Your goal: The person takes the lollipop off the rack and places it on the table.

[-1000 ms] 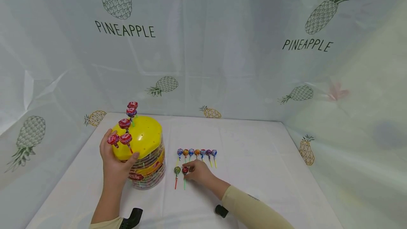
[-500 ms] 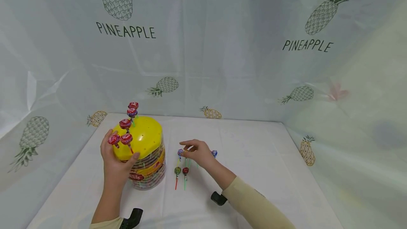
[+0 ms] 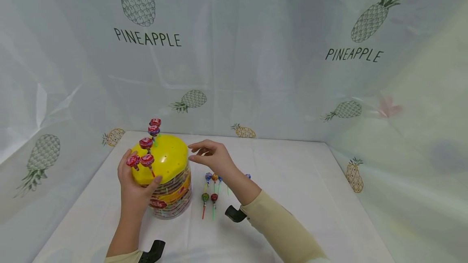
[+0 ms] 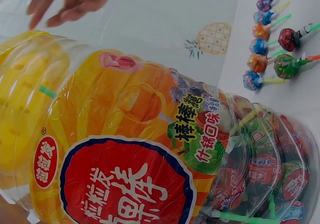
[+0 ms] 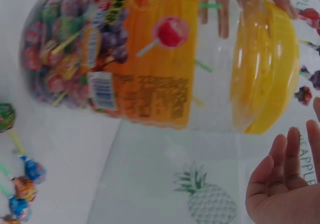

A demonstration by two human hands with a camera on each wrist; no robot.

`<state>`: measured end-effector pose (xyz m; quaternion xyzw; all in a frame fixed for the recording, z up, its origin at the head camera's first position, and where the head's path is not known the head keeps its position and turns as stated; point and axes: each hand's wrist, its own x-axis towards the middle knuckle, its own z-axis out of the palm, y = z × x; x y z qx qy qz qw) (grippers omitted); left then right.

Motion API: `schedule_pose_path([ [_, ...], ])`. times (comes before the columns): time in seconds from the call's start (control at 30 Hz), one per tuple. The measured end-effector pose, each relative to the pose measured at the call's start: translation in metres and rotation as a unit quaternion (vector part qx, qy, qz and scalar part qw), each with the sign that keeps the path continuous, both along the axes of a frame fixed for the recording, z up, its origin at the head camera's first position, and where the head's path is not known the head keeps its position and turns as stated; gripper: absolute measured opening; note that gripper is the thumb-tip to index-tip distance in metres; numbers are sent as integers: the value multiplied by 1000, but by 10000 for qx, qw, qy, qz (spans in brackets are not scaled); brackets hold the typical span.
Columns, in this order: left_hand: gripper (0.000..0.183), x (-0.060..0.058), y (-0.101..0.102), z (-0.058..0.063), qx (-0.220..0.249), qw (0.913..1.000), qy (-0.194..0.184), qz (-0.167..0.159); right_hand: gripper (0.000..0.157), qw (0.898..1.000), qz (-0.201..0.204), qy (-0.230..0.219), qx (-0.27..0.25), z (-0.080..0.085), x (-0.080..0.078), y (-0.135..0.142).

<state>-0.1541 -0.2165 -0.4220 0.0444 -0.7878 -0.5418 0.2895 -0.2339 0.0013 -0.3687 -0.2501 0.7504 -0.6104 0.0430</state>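
Note:
A clear jar of lollipops point(image 3: 172, 202) with a yellow lid point(image 3: 173, 153) stands at the left of the table. My left hand point(image 3: 133, 192) grips it around the lid's near left side, thumb in front. Several red-wrapped lollipops point(image 3: 146, 143) stick up from holes in the lid. Just right of the lid, my right hand point(image 3: 213, 157) hovers with its fingers extended and nothing held; the right wrist view shows its bare palm point(image 5: 285, 199). On the table lie a green lollipop point(image 3: 205, 197) and a dark red lollipop point(image 3: 214, 198) side by side.
Behind those two runs a row of several lollipops point(image 4: 260, 31), partly covered by my right forearm in the head view. A white cloth point(image 3: 292, 182) covers the table, and a pineapple-print curtain point(image 3: 278, 72) rises behind and at both sides.
My right hand has left the dark red lollipop on the table, passed over the back row and risen leftward to beside the lid. My left hand keeps its hold on the jar.

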Motion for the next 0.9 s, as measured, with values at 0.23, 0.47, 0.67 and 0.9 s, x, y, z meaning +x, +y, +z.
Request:
schedule_pose_path([
  [0.23,84,1,0,0,-39,10000,18,-38,24,9984,406,360,-165,16,2,-25],
  [0.47,83,1,-1,-1,-21,10000,22,-35,24,9957,662,584,-278,21,2,-44],
  [0.67,83,1,-1,-2,6,10000,7,-52,23,9928,966,411,-583,30,7,-58],
  [0.9,82,1,-1,-1,-3,9999,19,-103,29,9915,1078,262,-678,38,11,-68],
])
